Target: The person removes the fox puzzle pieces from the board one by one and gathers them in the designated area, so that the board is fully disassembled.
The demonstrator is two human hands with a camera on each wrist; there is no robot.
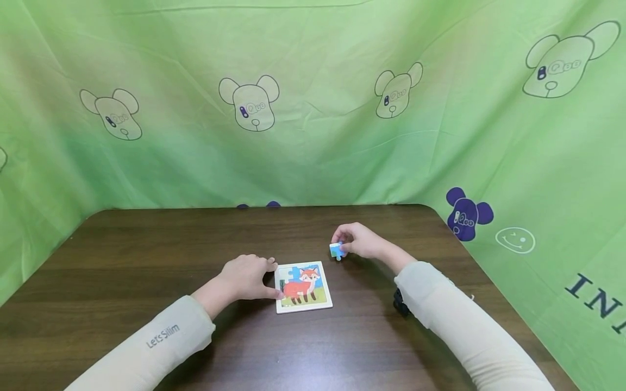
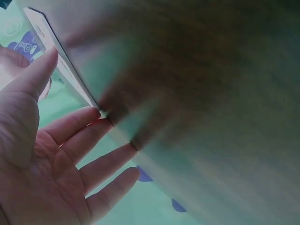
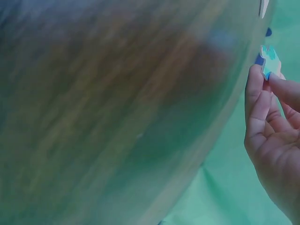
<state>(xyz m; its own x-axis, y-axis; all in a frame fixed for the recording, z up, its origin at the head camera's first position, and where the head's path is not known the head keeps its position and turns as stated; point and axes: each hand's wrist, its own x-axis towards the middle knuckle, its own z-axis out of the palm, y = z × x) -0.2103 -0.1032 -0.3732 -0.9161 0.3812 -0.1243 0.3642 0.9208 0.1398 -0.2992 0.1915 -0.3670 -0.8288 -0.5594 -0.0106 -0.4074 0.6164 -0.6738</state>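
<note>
A square fox jigsaw puzzle [image 1: 304, 288] in a white frame lies on the dark wooden table [image 1: 352, 347]. Its upper-left corner shows a pale uncovered patch. My left hand [image 1: 248, 277] rests at the puzzle's left side, thumb on the left edge and fingertips by the upper-left corner. In the left wrist view the fingers of this hand [image 2: 51, 154] are mostly straight, touching the frame's edge [image 2: 70, 65]. Beyond the puzzle's upper-right corner, my right hand [image 1: 361, 240] pinches a blue and green puzzle piece [image 1: 336, 250] between thumb and fingers, above the table [image 3: 140, 93].
A green curtain [image 1: 303, 157] with bear-head drawings hangs behind the table and along its sides. Under the right sleeve [image 1: 435, 298] a small black object [image 1: 400, 303] is partly visible.
</note>
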